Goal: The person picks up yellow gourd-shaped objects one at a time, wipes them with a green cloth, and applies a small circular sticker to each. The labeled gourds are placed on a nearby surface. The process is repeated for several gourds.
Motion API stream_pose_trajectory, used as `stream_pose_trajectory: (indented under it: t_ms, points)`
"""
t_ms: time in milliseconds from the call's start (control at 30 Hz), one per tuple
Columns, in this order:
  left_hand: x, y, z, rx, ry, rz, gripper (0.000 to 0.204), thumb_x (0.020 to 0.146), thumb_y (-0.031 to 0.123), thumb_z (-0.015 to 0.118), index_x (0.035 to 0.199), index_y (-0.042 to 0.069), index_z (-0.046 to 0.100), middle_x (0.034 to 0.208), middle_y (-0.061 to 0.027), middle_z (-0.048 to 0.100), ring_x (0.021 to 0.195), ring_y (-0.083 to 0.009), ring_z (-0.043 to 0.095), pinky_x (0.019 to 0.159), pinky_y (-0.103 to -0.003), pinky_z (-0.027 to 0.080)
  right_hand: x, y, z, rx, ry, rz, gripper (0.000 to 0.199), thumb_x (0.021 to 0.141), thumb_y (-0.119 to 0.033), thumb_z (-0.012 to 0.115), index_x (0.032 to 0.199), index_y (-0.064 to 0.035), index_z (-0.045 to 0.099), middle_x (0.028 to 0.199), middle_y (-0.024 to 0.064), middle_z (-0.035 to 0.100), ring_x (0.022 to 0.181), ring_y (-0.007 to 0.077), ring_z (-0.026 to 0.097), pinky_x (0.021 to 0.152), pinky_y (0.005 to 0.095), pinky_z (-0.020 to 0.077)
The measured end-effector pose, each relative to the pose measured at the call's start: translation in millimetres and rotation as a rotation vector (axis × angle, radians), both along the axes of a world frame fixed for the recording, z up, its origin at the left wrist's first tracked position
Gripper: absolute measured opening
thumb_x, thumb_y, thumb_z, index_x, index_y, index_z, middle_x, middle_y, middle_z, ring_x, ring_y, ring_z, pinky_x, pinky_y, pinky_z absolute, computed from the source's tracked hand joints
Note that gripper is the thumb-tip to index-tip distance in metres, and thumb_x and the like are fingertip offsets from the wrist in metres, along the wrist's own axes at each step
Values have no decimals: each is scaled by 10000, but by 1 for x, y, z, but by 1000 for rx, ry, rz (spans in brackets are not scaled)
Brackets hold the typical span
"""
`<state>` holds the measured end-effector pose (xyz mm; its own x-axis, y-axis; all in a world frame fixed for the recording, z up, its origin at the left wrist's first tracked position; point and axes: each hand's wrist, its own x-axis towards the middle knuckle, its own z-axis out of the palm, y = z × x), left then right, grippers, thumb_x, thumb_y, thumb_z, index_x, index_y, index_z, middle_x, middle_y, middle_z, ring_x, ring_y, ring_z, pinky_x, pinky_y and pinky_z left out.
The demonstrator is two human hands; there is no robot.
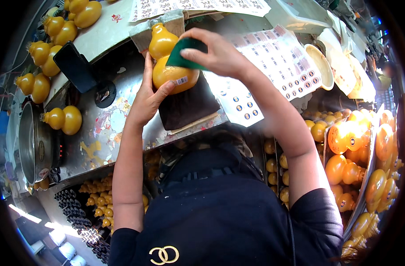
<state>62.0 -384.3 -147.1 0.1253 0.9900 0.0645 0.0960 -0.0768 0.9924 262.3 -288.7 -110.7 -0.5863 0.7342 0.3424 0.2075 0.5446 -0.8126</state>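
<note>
A glossy yellow gourd-shaped bottle (164,73) lies on a dark pad (187,108) on the metal worktop, its neck pointing away from me against a cloth-covered rest (142,35). My left hand (145,101) grips the lower bulb from the left, thumb near a small barcode sticker (180,80) and fingers along the side. In my right hand (213,52) is a flat green scraper (187,52), pinched between thumb and fingers. Its lower edge lies over the bottle's waist and lower bulb; whether it touches cannot be told.
Sticker sheets (240,104) lie right of the bottle. At left are a phone on a stand (76,66), a metal pan (30,142) and several gourd bottles (71,120). Crates of orange bottles (344,168) stand at right. A white tray (295,17) sits at the back.
</note>
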Motion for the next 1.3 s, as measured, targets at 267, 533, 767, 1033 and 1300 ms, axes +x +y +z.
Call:
stream_pose_trajectory:
  t_ms: [267,533,767,1033,1300]
  points:
    - [6,-8,-16,152,237,153,1118,672,86,816,1513,114,81,1443,-170,368,1273,-263,449,1048,-358,368,35,-23,26,-517,446,-123,250,862,-154,633,1077,-30,600,998,61,636,895,139,602,805,282,488]
    - [15,-17,16,584,760,325,898,648,92,839,1417,99,373,1343,-116,436,1238,-284,420,1068,-393,318,178,-118,-42,-926,1031,-693,247,941,-300,525,814,-88,526,531,-2,414,458,134,398,450,256,293]
    - [24,-15,-9,498,672,355,917,708,82,796,1464,109,277,1424,-158,319,1327,-328,322,1096,-421,274,228,-125,-100,-431,694,-1310,192,837,-172,679,970,-54,605,797,-1,556,673,90,521,602,234,431]
    - [27,-15,-17,467,559,353,874,729,65,771,1454,76,284,1412,-156,356,1318,-323,345,1101,-409,262,269,-33,-31,239,-467,-1158,315,774,-257,673,1020,-62,656,1044,173,614,933,342,620,817,416,487]
    - [27,-16,-19,394,511,360,894,716,66,778,1453,80,272,1411,-137,353,1302,-291,367,1091,-382,285,260,73,-16,135,-773,-988,400,769,-328,663,1098,-101,668,1053,152,663,963,307,644,840,410,509]
